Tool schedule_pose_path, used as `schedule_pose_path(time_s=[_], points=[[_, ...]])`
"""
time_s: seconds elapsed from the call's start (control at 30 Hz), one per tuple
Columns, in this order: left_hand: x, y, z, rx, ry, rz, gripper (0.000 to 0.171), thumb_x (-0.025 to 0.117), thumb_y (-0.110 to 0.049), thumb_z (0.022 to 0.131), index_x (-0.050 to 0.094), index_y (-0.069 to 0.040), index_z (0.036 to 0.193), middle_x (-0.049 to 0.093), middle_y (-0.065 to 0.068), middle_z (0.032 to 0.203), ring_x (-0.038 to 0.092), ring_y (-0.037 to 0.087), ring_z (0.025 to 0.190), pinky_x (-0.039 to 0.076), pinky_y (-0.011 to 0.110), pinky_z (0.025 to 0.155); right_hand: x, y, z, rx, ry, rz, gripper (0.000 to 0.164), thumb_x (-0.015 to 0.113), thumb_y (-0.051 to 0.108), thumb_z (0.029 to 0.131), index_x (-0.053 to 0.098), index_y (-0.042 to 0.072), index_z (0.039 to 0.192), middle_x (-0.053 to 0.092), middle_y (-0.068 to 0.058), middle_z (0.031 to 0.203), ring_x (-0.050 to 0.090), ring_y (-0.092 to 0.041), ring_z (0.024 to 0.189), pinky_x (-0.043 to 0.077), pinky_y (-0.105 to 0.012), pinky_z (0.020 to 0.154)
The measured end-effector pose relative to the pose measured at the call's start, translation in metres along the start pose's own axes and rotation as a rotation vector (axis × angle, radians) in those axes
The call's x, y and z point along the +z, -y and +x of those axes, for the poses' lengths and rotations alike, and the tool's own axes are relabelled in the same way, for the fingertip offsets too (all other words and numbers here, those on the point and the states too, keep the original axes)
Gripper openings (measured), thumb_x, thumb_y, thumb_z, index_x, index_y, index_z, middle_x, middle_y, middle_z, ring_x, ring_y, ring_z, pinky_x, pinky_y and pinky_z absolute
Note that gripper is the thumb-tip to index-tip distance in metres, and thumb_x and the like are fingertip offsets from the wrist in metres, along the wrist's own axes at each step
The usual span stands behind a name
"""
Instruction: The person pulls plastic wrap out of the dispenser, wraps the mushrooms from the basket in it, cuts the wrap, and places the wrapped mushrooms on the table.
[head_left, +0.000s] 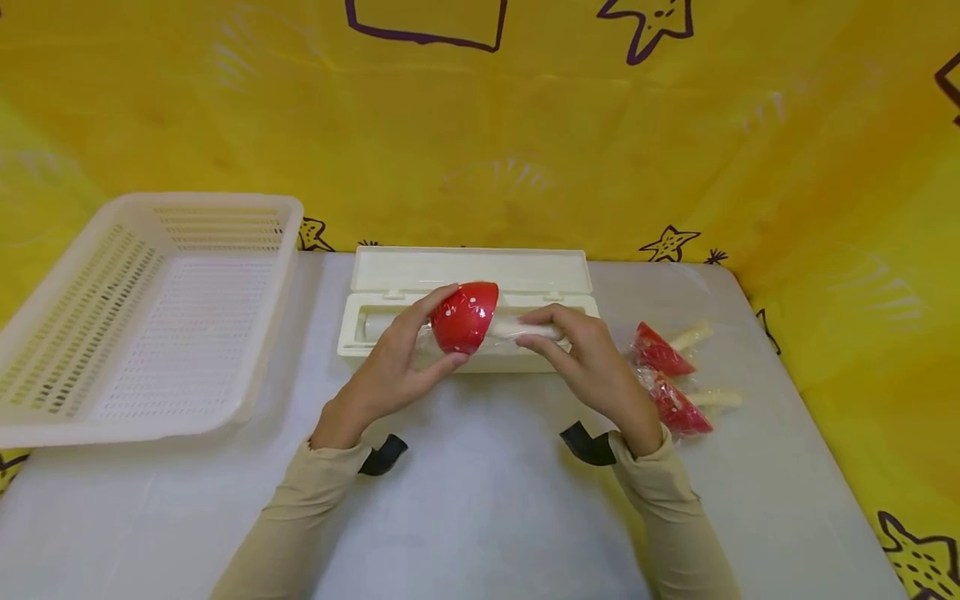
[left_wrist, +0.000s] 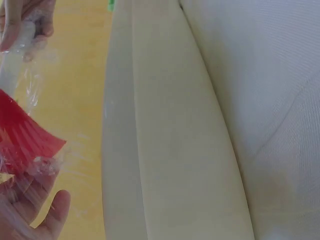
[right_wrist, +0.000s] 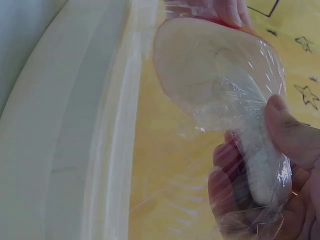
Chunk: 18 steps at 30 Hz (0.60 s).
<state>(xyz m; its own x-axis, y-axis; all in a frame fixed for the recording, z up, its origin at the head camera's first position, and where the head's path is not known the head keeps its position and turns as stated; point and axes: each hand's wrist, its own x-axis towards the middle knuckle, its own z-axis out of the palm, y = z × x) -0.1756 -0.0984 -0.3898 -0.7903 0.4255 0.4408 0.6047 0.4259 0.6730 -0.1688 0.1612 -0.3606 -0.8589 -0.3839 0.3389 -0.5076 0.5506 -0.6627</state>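
Observation:
A toy mushroom with a white-dotted red cap is held sideways over a white film dispenser box. My left hand grips the cap between thumb and fingers. Around the white stem close the thumb and fingers of my right hand. Clear cling film covers the cap's pale underside and the stem in the right wrist view. In the left wrist view the red cap shows film around its edge. The box lid stands open, and part of a roll shows inside.
To the right, two film-wrapped mushrooms lie close together on the white tabletop. A large white slotted basket stands on the left. Behind the table hangs a yellow patterned cloth.

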Motion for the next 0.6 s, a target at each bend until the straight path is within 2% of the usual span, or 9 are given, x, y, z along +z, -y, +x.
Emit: schedule_pose_path(time_s=[0.23, 0.6], points=[[-0.0009, 0.0005, -0.0009, 0.022, -0.019, -0.003, 0.078, 0.078, -0.014, 0.084, 0.036, -0.013, 0.15, 0.047, 0.01, 0.15, 0.047, 0.028, 0.134, 0.052, 0.051, 0.1, 0.0019, 0.0003, 0.0007, 0.009, 0.001, 0.028, 0.025, 0.071, 0.013, 0.091, 0.067, 0.004, 0.114, 0.073, -0.01, 0.115, 0.065, -0.027, 0.109, 0.053, -0.047, 0.095], [0.0004, -0.0003, -0.0008, 0.086, -0.06, 0.027, 0.077, 0.079, -0.011, 0.083, 0.038, -0.011, 0.149, 0.049, 0.011, 0.147, 0.048, 0.028, 0.132, 0.051, 0.052, 0.101, 0.0008, -0.0026, 0.0012, -0.008, -0.011, 0.049, 0.022, 0.071, 0.011, 0.09, 0.068, 0.003, 0.111, 0.074, -0.009, 0.109, 0.065, -0.022, 0.098, 0.053, -0.037, 0.085]])
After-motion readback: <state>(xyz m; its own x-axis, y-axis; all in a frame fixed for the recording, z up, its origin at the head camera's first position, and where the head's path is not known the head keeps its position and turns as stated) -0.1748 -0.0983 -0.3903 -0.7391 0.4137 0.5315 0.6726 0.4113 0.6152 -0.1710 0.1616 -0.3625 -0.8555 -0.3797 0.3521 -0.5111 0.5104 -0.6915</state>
